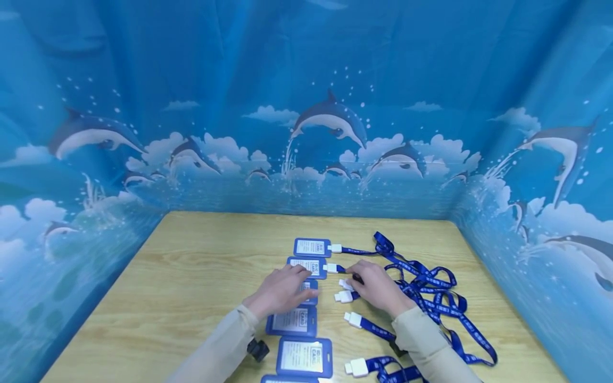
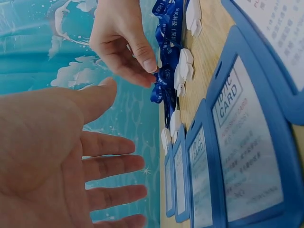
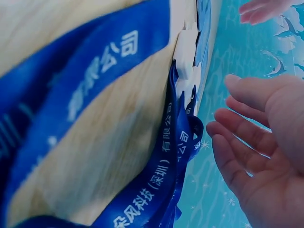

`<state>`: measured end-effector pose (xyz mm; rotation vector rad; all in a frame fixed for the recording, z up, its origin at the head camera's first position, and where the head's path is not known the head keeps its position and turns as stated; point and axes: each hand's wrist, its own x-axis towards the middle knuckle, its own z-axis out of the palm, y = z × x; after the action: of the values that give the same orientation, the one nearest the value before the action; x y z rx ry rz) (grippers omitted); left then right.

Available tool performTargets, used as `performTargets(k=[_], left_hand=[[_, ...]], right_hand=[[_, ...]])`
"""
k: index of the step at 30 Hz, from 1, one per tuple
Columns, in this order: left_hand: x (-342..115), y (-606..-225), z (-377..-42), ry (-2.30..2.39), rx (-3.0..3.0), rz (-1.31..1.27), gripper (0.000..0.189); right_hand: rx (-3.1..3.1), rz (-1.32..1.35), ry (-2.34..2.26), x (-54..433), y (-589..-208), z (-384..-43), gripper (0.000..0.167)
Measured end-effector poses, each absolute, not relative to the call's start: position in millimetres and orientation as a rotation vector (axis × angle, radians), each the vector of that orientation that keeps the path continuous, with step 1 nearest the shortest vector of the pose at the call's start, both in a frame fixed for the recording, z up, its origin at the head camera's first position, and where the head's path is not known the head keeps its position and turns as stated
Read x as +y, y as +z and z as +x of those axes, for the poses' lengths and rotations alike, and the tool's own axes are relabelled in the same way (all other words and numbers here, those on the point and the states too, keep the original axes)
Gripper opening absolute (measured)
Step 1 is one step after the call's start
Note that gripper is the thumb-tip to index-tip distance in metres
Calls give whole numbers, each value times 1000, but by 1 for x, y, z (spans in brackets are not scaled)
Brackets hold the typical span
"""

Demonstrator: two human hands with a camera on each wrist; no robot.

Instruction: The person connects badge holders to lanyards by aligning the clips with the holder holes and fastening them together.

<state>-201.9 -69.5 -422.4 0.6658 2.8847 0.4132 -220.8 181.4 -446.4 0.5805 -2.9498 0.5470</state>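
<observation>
My left hand (image 1: 282, 290) hovers over the blue-framed card holders, fingers straight and spread, holding nothing; it partly covers the second holder (image 1: 316, 267) and the third holder (image 1: 311, 293). To its right, my right hand (image 1: 375, 284) is bent over the blue lanyards (image 1: 426, 282), its fingers loosely curved. In the right wrist view no strap lies between those fingers (image 3: 247, 128). The farthest holder (image 1: 311, 247) and the second are each joined to a lanyard by a white clip (image 1: 336, 248). Another white clip (image 1: 344, 297) lies apart from the holders, just below the right fingertips.
Nearer me lie a fourth holder (image 1: 291, 322) and a fifth holder (image 1: 306, 357), with another cut off by the frame's bottom. Loose clips (image 1: 356, 367) face them. Lanyard loops tangle across the right of the wooden table (image 1: 191, 266). A dolphin-printed curtain (image 1: 306, 191) encloses it.
</observation>
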Motion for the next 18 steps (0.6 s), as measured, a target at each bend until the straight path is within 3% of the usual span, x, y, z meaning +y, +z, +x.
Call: performTargets(k=[8,18], left_hand=[[-77,-426,-198,431,2863,695,63],[-79,-429,-195,458,2873,632,61]], right_hand=[[-3000,594,554,182,-455,-220,29],[-3003,594,567,184,-468,-222,23]])
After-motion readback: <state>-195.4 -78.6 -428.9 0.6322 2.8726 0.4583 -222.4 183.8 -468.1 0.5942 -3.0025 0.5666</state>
